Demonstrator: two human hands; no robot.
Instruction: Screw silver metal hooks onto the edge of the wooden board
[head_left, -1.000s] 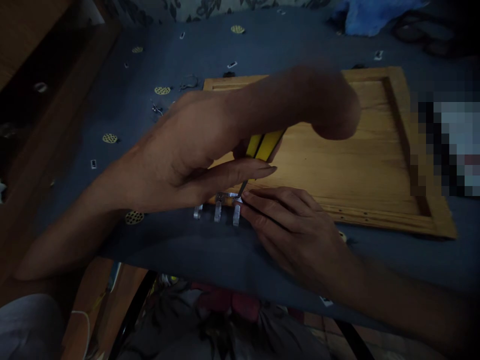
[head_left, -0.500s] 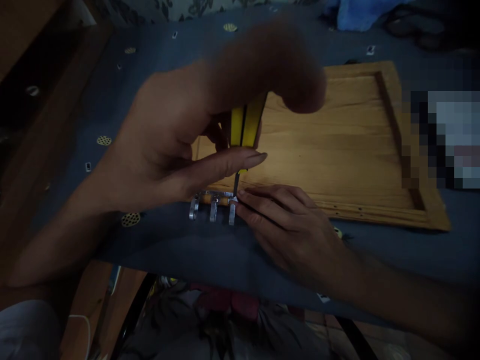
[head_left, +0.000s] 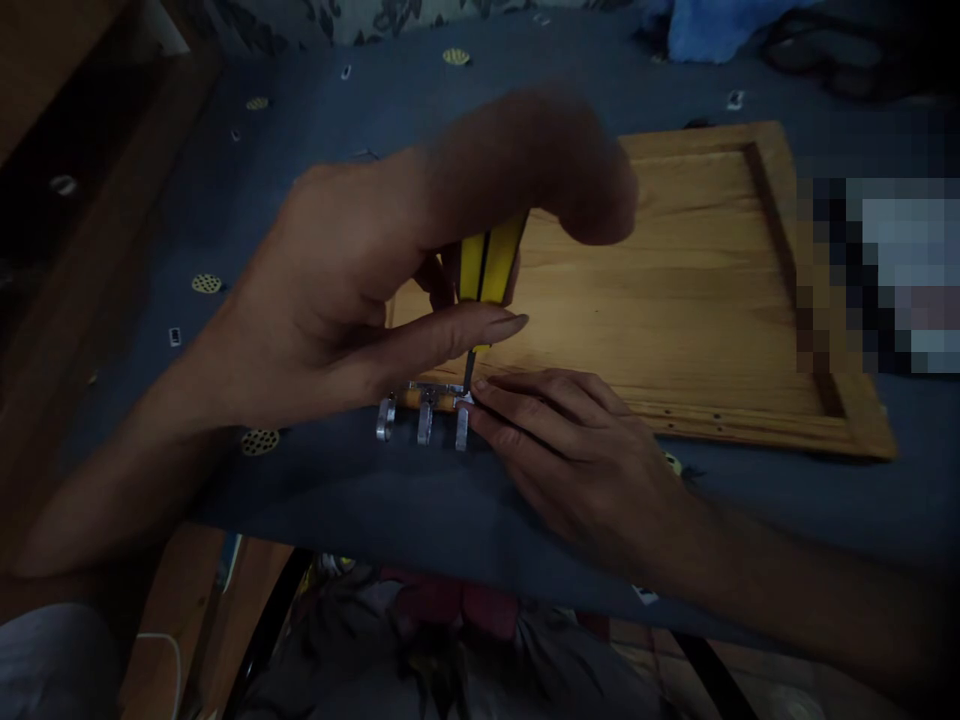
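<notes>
My left hand (head_left: 360, 270) is closed around a yellow-and-black screwdriver (head_left: 480, 268), its thumb low on the handle and its index finger curled over the top. The shaft points down, with its tip at the right end of a metal hook rack (head_left: 429, 400). That rack has three hooks and lies along the near edge of a framed wooden panel (head_left: 645, 290). My right hand (head_left: 577, 440) rests there from the right, fingers together, the fingertips gripping the rack's right end beside the screwdriver tip. Any screw under the tip is too small to make out.
A dark blue patterned cloth (head_left: 322, 500) covers the table. Small holes show in the panel's near edge. Toward the back right lie a light blue cloth (head_left: 705, 30) and dark-framed goggles (head_left: 832, 55). A blurred-out rectangle sits at the right. Dark wooden furniture (head_left: 97, 200) borders the left.
My left hand and the screwdriver handle sit slightly lower in view, with the tip still at the rack's right end. My right hand holds nearly the same place. The whole view has shifted slightly.
</notes>
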